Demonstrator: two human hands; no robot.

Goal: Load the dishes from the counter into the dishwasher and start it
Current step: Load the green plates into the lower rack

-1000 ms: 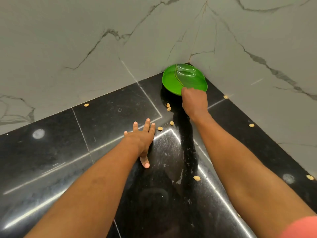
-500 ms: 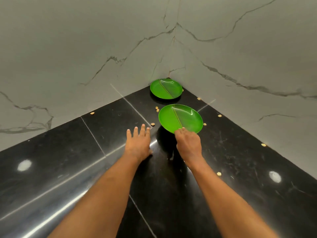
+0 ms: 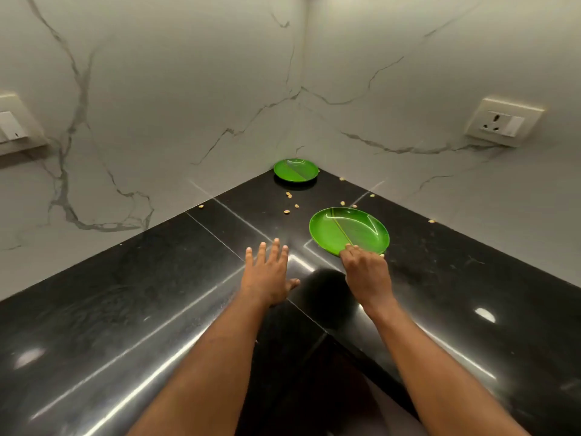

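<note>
While the left hand [image 3: 267, 275] spreads straight fingers [image 3: 276, 250] over the bench [image 3: 141, 294], the right hand [image 3: 366, 273] pinches the nearer green plate [image 3: 342, 228].

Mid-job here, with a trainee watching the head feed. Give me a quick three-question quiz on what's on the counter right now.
1. True or false: the right hand grips the near green plate by its near rim.
2. Fill in: the left hand, fingers spread, holds ____.
3. Where is the far green plate? A: in the corner of the counter, by the walls. B: under the left hand. C: stacked on the near green plate.
Key: 1 true; 2 nothing; 3 A.
</note>
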